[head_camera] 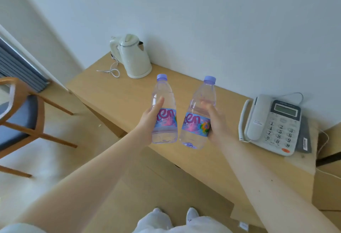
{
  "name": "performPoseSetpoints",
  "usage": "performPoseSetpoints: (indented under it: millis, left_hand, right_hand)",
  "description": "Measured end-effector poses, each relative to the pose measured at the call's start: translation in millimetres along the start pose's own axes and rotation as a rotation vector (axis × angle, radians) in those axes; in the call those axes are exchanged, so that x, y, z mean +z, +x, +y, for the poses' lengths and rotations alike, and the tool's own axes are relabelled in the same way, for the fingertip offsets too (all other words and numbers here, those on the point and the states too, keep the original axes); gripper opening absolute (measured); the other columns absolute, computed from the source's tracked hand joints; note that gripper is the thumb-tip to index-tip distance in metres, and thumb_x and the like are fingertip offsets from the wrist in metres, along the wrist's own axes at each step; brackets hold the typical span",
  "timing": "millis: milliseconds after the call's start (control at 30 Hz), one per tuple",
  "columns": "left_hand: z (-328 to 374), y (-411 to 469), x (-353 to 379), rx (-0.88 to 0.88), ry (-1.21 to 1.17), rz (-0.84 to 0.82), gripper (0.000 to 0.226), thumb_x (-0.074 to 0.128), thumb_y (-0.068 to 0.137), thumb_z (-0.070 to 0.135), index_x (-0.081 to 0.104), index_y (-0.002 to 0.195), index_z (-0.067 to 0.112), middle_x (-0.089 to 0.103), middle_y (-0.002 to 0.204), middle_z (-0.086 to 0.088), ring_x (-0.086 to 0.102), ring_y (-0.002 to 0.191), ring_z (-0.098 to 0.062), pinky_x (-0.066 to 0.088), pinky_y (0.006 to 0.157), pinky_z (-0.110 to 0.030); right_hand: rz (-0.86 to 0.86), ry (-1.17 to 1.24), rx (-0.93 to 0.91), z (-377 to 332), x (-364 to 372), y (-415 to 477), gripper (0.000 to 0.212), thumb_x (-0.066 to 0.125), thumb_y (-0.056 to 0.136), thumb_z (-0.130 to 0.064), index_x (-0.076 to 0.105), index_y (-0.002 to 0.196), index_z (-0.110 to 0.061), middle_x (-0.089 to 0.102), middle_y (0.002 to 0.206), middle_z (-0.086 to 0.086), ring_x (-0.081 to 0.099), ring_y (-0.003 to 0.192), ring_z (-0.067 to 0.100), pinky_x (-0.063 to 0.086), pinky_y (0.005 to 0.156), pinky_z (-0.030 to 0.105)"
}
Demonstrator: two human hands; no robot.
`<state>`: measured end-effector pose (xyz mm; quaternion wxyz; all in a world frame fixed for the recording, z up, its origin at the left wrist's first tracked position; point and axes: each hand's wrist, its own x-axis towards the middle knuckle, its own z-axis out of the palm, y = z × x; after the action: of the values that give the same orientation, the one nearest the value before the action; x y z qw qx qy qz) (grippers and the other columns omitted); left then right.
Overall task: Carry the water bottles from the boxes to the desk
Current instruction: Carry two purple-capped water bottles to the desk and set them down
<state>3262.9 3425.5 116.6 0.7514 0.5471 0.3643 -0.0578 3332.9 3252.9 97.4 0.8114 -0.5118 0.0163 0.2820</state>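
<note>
Head cam, looking down over both arms. Left hand is wrapped round the left bottle at label height, thumb lying up along the clear plastic. Right hand is clamped on the right bottle at about the same height, fingers curled round its right side. Hands are apart; bottles sit side by side w/ a narrow gap btwn them, not touching. Left bottle is about upright, right bottle leans w/ its cap toward the far right. Both have lilac caps, clear bodies and blue-pink labels. They're held in the air over the near edge of the desk, neither one set down.

On the desk: cream kettle at the far left by the wall, its white cord looped just left of it. Grey-white desk phone is at the right end, resting on a dark grey pad. Wooden chair w/ a blue seat stands on the floor well left of the desk. At the bottom edge I see pale trousers and two white shoes.
</note>
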Motion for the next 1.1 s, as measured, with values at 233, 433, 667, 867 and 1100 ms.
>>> performPoseSetpoints:
  millis: [233,433,667,867,1100]
  left_hand:
    - [40.1,71.4,33.3,0.078,0.198,-0.107,0.037,0.066,0.085,0.047,0.061,0.107,0.017,0.073,0.083,-0.005,0.07,0.072,-0.022,0.057,0.073,-0.037]
    - [83.3,131.4,58.7,0.149,0.336,-0.267,0.051,0.08,0.075,0.037,0.058,0.114,0.014,0.072,0.097,-0.008,0.071,0.081,-0.022,0.058,0.076,-0.036]
    - [126.5,191.4,82.6,0.283,0.45,-0.449,0.048,0.084,0.071,0.014,0.055,0.111,0.017,0.069,0.106,-0.004,0.07,0.088,-0.019,0.055,0.07,-0.03]
    - [136.5,222.7,105.6,0.316,0.551,-0.541,0.059,0.088,0.064,0.013,0.052,0.111,0.016,0.066,0.104,-0.001,0.066,0.086,-0.016,0.053,0.067,-0.026]
    - [120.3,248.8,131.5,0.332,0.635,-0.52,0.05,0.084,0.068,0.007,0.052,0.104,0.021,0.054,0.094,0.014,0.059,0.081,-0.008,0.049,0.066,-0.022]
  right_hand:
    - [0.178,0.036,-0.056,-13.9,-14.2,44.4,0.043,0.079,0.057,-0.039,0.067,0.091,-0.016,0.073,0.079,0.003,0.069,0.071,0.02,0.056,0.072,0.035]
    - [0.403,0.058,-0.15,-34.0,-11.0,83.6,0.041,0.076,0.061,-0.026,0.067,0.098,-0.011,0.072,0.082,0.006,0.068,0.076,0.025,0.055,0.077,0.039]
    - [0.604,0.002,-0.306,-49.7,-5.9,112.5,0.052,0.082,0.055,-0.024,0.065,0.104,-0.014,0.072,0.088,0.003,0.07,0.076,0.018,0.055,0.065,0.03]
    - [0.807,-0.173,-0.331,-58.4,-17.3,128.0,0.045,0.082,0.06,-0.018,0.066,0.103,-0.015,0.07,0.084,-0.004,0.068,0.071,0.007,0.053,0.062,0.021]
    - [0.912,-0.371,-0.302,-55.9,-48.6,144.7,0.055,0.089,0.059,-0.01,0.062,0.107,-0.017,0.067,0.098,-0.003,0.063,0.078,0.0,0.049,0.065,0.012]
